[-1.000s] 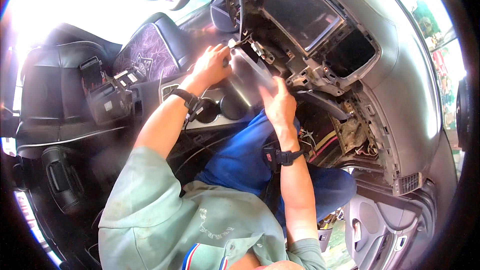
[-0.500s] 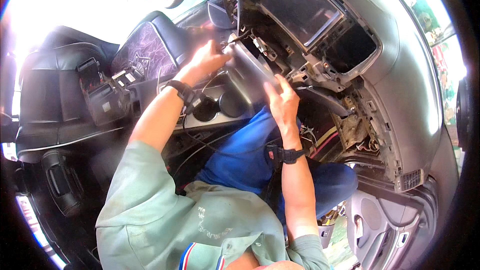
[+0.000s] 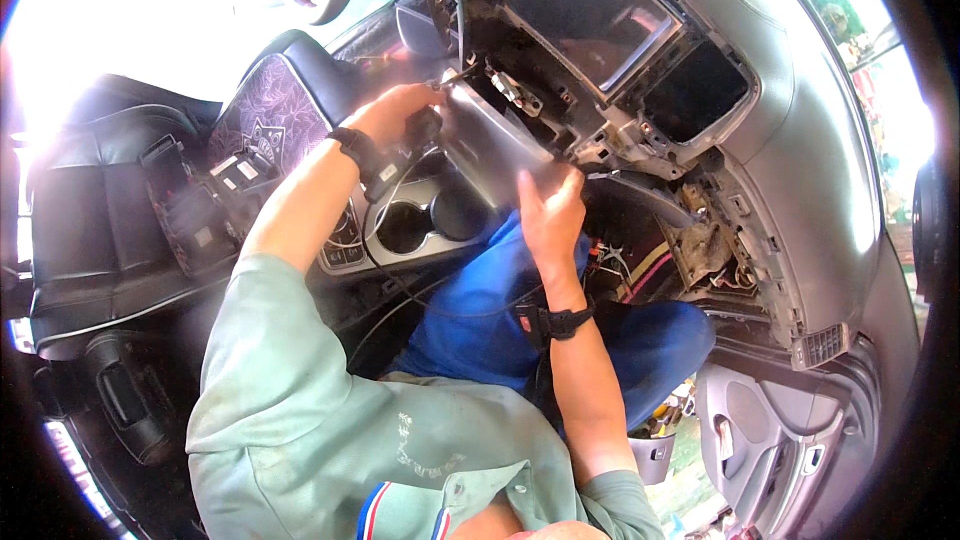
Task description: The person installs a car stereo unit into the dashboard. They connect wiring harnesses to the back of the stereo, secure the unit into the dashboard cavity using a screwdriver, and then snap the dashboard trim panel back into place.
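Note:
Both hands are on a grey, glossy trim panel [image 3: 491,140] tilted over the centre console. My left hand [image 3: 398,112] is at the panel's upper left end, fingers curled and partly hidden, with a dark piece just below it. My right hand [image 3: 553,215] grips the lower right end, thumb on the face and fingers round the edge. A thin cable [image 3: 400,280] hangs across the console, which has two cup holders [image 3: 404,227] beneath the panel. Behind the panel, exposed brackets and a pale connector [image 3: 510,90] show in the opened dashboard.
A dark screen [image 3: 590,10] and an empty square opening [image 3: 695,95] sit in the dashboard. Removed black parts [image 3: 195,210] lie on the seat [image 3: 90,220] at left. The steering wheel [image 3: 310,0] is at top, an open door [image 3: 770,440] at lower right. Loose wires [image 3: 640,275] hang in the footwell.
Both hands and the panel have shifted a little to the left, the left hand most. More of the console's buttons and cup holders shows. The view has also shifted slightly.

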`<action>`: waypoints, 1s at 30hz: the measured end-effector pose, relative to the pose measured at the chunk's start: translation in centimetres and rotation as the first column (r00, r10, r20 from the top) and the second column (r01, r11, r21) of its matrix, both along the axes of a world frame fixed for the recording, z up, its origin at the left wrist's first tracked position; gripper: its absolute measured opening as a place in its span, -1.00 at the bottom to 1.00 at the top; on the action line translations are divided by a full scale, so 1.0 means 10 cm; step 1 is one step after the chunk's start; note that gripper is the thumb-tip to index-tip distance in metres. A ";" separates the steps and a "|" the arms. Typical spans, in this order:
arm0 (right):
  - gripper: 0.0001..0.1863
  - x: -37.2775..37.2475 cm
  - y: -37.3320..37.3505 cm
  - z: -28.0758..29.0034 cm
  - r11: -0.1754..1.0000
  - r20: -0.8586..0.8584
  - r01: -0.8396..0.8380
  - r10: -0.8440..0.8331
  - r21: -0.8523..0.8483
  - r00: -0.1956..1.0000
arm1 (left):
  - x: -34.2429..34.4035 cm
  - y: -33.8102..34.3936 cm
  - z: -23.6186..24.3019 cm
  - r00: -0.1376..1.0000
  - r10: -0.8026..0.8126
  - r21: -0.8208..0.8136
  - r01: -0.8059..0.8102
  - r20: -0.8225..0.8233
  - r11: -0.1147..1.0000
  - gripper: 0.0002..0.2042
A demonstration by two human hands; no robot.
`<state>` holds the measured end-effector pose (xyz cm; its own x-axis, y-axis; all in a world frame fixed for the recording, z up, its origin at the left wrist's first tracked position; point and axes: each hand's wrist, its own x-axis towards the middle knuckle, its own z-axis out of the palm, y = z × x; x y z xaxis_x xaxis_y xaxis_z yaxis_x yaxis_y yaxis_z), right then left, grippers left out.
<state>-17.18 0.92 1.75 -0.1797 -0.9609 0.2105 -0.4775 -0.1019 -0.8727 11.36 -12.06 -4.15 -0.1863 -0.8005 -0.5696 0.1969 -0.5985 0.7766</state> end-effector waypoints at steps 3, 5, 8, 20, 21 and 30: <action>-0.46 0.00 -0.03 -0.11 0.989 -0.359 -0.003 0.057 0.147 0.932 | -0.01 -0.02 -0.03 0.996 0.090 0.057 -0.091 0.018 0.994 -0.82; -0.43 0.03 -0.04 -0.07 0.981 -0.313 -0.027 0.087 0.193 0.946 | 0.15 -0.11 -0.22 0.974 -0.113 -0.148 0.143 0.195 0.978 -0.87; -0.46 0.00 -0.04 -0.09 0.979 -0.330 -0.019 0.087 0.205 0.940 | 0.16 -0.09 -0.25 0.885 -0.183 -0.282 0.323 0.428 0.904 -0.89; -0.41 -0.07 -0.02 -0.01 0.966 -0.359 0.047 0.049 0.253 0.932 | -0.02 0.18 0.08 0.316 0.006 -0.268 0.795 0.949 0.544 -0.86; -0.41 -0.05 -0.02 0.00 0.969 -0.387 0.040 0.060 0.245 0.920 | -0.01 0.20 0.11 0.304 0.005 -0.249 0.772 0.953 0.584 -0.87; -0.46 0.03 0.06 0.03 0.986 -0.424 0.018 0.056 0.168 0.904 | -0.10 0.42 0.35 0.785 -0.021 -0.121 0.122 0.619 0.985 -0.41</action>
<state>-16.92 1.50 2.02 -0.0893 -0.9907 0.1022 -0.8065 0.0117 -0.5912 10.32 -7.89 -0.63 0.1022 -0.8817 -0.4606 -0.3897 -0.4615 0.7970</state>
